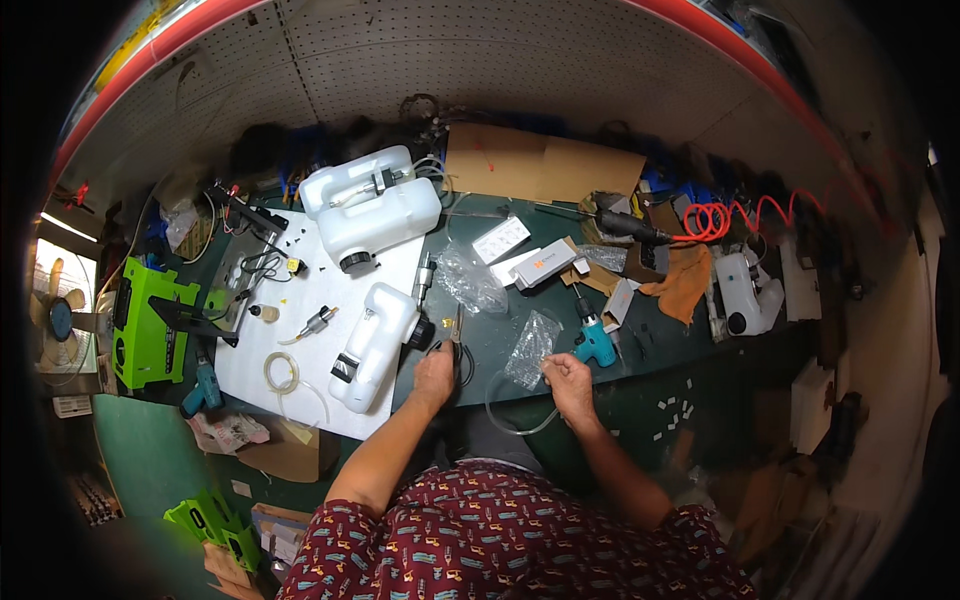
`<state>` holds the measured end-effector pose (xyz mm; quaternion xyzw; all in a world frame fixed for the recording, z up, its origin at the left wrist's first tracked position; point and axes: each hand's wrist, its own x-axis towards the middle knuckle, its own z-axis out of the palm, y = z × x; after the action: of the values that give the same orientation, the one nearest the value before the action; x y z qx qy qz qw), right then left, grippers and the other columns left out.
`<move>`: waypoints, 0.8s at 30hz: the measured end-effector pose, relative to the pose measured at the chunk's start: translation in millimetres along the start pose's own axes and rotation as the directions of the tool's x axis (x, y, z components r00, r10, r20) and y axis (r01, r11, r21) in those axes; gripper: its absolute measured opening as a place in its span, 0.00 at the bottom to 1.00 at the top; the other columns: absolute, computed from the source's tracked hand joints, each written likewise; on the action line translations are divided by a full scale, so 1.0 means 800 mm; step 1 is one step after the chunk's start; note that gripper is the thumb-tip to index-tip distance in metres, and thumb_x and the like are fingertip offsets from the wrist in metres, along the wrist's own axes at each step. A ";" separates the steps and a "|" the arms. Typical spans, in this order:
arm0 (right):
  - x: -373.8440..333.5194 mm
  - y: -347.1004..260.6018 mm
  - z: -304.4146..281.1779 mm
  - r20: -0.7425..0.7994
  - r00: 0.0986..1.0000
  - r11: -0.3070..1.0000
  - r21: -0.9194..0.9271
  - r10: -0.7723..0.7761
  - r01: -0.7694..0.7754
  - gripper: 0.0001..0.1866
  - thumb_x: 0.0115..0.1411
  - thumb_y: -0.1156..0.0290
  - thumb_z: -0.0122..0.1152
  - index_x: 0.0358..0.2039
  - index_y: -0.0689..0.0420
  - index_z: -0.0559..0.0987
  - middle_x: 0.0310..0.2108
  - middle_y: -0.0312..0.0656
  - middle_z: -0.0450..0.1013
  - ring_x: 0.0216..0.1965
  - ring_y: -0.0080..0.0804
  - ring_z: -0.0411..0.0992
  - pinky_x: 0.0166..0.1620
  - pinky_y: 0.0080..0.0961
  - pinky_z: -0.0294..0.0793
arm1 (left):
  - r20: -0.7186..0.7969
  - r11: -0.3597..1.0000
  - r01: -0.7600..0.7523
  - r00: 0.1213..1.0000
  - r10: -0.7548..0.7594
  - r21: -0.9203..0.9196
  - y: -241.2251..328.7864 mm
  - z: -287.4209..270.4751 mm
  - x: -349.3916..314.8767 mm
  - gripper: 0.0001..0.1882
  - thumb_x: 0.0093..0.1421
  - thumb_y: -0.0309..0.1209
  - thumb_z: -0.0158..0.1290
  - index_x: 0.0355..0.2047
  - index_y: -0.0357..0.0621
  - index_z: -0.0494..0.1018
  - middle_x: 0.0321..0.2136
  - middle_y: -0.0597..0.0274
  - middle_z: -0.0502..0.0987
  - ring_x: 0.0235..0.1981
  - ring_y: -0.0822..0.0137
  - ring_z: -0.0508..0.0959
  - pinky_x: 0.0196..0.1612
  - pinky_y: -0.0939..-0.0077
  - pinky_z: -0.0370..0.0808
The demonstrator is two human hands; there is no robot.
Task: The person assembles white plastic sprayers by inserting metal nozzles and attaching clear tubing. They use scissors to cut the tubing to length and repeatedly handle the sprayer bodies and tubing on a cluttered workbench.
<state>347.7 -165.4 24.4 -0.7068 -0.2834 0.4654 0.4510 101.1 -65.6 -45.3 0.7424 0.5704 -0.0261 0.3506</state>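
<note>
My left hand (434, 374) is closed at the handles of a pair of scissors (457, 326), its blades pointing away from me. Dark handle loops show beside the fingers. Pinched in my right hand (570, 386) is a clear plastic tube (520, 432), which loops down and left toward the bench edge. Just beyond that hand lies a clear plastic bag (534, 348). A teal cordless drill (596, 344) rests to its right. Left of my left hand, a white plastic jug (372, 350) with a black cap lies on a white sheet (240, 360).
Two more white jugs (395, 222) lie farther back. Small boxes (540, 262) and crumpled clear plastic (470, 280) sit mid-bench. A coiled tube (282, 372) is on the sheet. A green machine (150, 325) stands left; an orange coiled hose (710, 222) is at back right.
</note>
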 end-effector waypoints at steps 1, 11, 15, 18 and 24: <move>-0.004 0.002 0.001 -0.015 1.000 0.999 0.044 0.007 -0.006 0.09 0.66 0.73 0.65 0.42 0.65 0.81 0.29 0.34 0.78 0.29 0.17 0.72 0.34 0.17 0.71 | -0.007 0.999 -0.019 1.000 0.019 0.037 0.002 0.004 -0.001 0.18 0.63 0.31 0.59 0.50 0.37 0.71 0.40 0.38 0.82 0.44 0.37 0.82 0.48 0.44 0.78; -0.013 0.011 0.015 -0.022 0.963 0.907 0.343 0.267 -0.244 0.09 0.69 0.67 0.64 0.45 0.58 0.80 0.27 0.30 0.71 0.22 0.14 0.64 0.23 0.14 0.60 | 0.214 0.441 0.136 0.968 0.132 -0.887 0.022 0.055 -0.040 0.17 0.75 0.40 0.52 0.49 0.36 0.77 0.34 0.67 0.81 0.32 0.77 0.76 0.40 0.81 0.74; -0.002 0.024 -0.012 0.004 0.977 0.909 0.364 0.215 -0.202 0.10 0.69 0.68 0.63 0.46 0.60 0.79 0.29 0.32 0.73 0.23 0.16 0.67 0.24 0.17 0.67 | 0.314 0.337 0.242 0.932 0.178 -0.910 0.060 0.026 -0.035 0.13 0.75 0.36 0.52 0.47 0.38 0.76 0.29 0.67 0.78 0.29 0.76 0.76 0.35 0.77 0.79; 0.009 0.027 -0.024 0.024 0.981 0.930 0.313 0.194 -0.192 0.10 0.70 0.69 0.62 0.46 0.61 0.80 0.29 0.33 0.74 0.23 0.18 0.69 0.27 0.18 0.71 | 0.333 0.311 0.292 0.939 0.088 -0.904 0.082 -0.007 -0.045 0.14 0.76 0.38 0.50 0.46 0.37 0.76 0.25 0.67 0.73 0.25 0.75 0.73 0.33 0.75 0.79; 0.012 0.027 -0.043 0.025 0.952 0.867 0.407 0.305 -0.288 0.08 0.70 0.68 0.63 0.45 0.58 0.78 0.25 0.31 0.71 0.22 0.17 0.67 0.25 0.19 0.69 | 0.325 0.326 0.291 0.944 0.054 -0.900 0.107 -0.033 -0.052 0.15 0.76 0.37 0.49 0.51 0.38 0.76 0.30 0.65 0.75 0.30 0.72 0.75 0.37 0.73 0.78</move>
<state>382.5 -180.1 6.7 -0.6421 -0.0598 0.5635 0.5164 151.1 -94.0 34.9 0.3462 0.4739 0.1704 0.7915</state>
